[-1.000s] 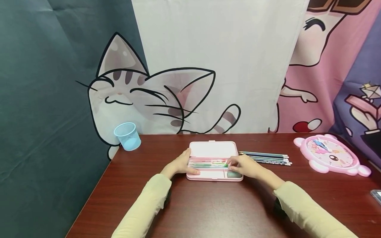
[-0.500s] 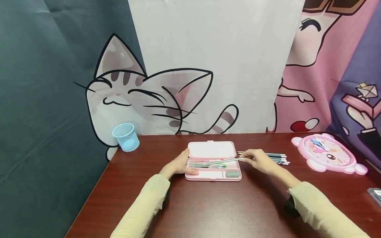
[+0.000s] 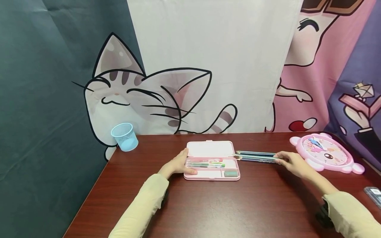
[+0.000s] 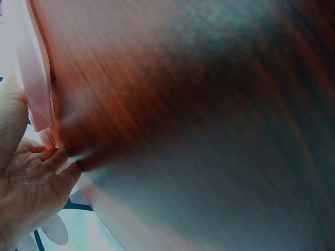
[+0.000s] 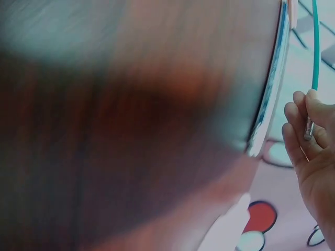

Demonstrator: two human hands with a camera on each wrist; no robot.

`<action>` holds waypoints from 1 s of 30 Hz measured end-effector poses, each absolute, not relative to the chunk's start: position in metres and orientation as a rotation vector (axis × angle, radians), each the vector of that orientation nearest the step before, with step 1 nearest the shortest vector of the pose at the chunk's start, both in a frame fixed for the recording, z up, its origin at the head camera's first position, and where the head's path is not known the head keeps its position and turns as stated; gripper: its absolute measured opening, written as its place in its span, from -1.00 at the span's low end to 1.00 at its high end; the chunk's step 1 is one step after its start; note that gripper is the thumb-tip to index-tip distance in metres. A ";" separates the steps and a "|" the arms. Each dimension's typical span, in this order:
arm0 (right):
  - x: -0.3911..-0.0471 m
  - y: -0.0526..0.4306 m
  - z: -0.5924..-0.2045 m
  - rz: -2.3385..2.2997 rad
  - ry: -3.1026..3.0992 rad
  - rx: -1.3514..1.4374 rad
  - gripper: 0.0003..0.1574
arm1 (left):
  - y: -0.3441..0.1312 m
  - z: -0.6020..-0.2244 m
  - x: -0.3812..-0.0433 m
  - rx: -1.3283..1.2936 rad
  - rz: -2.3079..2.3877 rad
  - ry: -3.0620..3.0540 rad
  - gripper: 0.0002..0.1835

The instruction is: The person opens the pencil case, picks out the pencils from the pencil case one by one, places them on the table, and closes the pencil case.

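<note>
An open pink pencil case point(image 3: 205, 178) lies on the table, its lid point(image 3: 210, 148) folded back. Several slim pens point(image 3: 205, 164) with red and green parts lie in its long compartment, and a grey-green eraser point(image 3: 230, 173) fills the small front one. My left hand point(image 3: 178, 162) holds the case's left end, thumb at the inner side and fingers outside. To the right, my right hand point(image 3: 293, 162) pinches a green pencil point(image 5: 315, 47) near its end between thumb and fingers. That hand is at the right ends of several dark striped pencils point(image 3: 256, 159), hiding those ends.
A pink animal-shaped clock point(image 3: 327, 153) lies just beyond the right hand. A light-blue mesh cup point(image 3: 125, 140) stands at the table's back left corner. At the far right edge is a flat grey object point(image 3: 373, 195). Printed cloth hangs behind the table.
The right hand has drawn a green pencil out of the case and carried it right to the pencils on the table. The left hand stays on the case.
</note>
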State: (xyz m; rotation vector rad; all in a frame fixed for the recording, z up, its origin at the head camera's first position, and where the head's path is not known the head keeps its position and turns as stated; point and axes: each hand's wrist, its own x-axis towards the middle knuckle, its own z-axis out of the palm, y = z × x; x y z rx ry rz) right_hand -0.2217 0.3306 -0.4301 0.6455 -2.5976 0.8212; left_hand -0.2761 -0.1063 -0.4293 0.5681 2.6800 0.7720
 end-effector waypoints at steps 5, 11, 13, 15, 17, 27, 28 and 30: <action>-0.215 0.342 -0.436 0.705 -2.633 0.612 -0.87 | -0.108 -0.429 -0.277 0.551 0.756 2.672 0.21; -0.218 0.344 -0.445 0.566 -2.575 0.663 -0.76 | -0.109 -0.431 -0.278 0.550 0.747 2.665 0.20; -0.220 0.343 -0.446 0.483 -2.567 0.668 -0.75 | -0.108 -0.432 -0.279 0.561 0.746 2.669 0.20; -0.220 0.341 -0.445 0.397 -2.581 0.650 -0.74 | -0.107 -0.432 -0.279 0.572 0.748 2.674 0.20; -0.221 0.339 -0.444 0.338 -2.597 0.626 -0.75 | -0.107 -0.431 -0.279 0.574 0.750 2.677 0.21; -0.240 0.297 -0.437 0.576 -2.646 0.554 -0.85 | -0.111 -0.432 -0.284 0.574 0.793 2.664 0.16; -0.244 0.287 -0.436 0.635 -2.658 0.554 -0.88 | -0.112 -0.432 -0.285 0.558 0.816 2.661 0.12; -0.250 0.267 -0.434 0.764 -2.704 0.530 -0.89 | -0.111 -0.432 -0.287 0.489 0.905 2.647 0.02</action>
